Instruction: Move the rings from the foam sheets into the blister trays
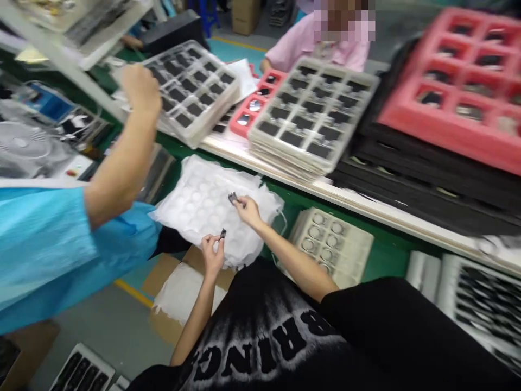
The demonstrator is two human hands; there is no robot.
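My left hand (212,254) pinches a small dark part (222,234) over the near edge of a white padded sheet with round bumps (207,201). Farther right, my right hand (247,210) holds another small dark part (233,198) between thumb and fingers, above the same sheet. The two parts are apart from each other. Both look black, with fine detail too small to make out. The white sheet lies in front of me, below the shelf edge.
A co-worker's bare arm (126,146) in a blue sleeve reaches in from the left. Clear trays of dark pieces (313,114) stand on the shelf, beside a red foam tray (451,103). A cream tray with rings (350,244) lies right of my right forearm. A person in pink (293,43) is opposite.
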